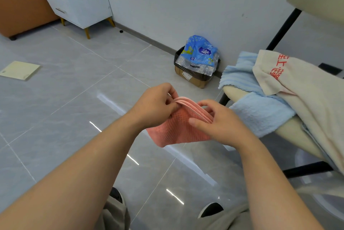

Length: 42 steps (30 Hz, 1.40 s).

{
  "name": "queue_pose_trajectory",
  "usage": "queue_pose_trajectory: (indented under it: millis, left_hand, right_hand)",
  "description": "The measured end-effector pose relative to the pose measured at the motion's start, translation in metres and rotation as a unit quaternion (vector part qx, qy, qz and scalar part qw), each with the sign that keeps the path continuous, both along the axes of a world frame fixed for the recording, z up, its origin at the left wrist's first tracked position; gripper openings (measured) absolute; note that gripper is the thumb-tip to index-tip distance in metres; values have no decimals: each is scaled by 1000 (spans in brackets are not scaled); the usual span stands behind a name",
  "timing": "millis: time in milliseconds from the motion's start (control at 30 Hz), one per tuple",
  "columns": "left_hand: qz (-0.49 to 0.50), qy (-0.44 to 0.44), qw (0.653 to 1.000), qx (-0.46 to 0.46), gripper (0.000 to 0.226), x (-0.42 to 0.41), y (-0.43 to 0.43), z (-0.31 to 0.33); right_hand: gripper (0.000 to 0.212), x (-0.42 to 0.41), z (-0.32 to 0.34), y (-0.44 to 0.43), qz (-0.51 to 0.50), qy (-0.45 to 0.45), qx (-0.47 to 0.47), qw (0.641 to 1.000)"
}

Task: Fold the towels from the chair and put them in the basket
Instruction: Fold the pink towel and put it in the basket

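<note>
A small pink towel (175, 131), folded into several layers, hangs in the air between my hands above the floor. My left hand (154, 107) pinches its top left corner. My right hand (221, 123) grips its right edge, thumb across the front. On the chair (232, 92) at the right lie a light blue towel (260, 112) and a cream towel with red characters (301, 92) draped over it. No basket is in view.
A cardboard box (195, 79) holding a blue plastic pack stands against the wall beside the chair. A white drawer cabinet (78, 1) on legs and a brown piece of furniture (22, 6) stand at the back left. A pale flat board (20, 70) lies on the tiled floor.
</note>
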<state>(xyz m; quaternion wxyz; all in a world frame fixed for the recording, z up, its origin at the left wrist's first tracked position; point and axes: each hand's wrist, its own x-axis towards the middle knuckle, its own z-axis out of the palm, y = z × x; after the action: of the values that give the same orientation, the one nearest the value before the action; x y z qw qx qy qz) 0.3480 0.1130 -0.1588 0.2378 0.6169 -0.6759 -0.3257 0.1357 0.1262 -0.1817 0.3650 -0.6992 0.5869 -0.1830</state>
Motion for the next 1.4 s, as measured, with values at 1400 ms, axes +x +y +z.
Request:
queue_pose_trajectory:
  millis: [1400]
  left_hand:
    - [-115,-118,986,-15,23,5,19,7]
  right_hand:
    - [29,-103,7,-14,-318,-28,-222,921]
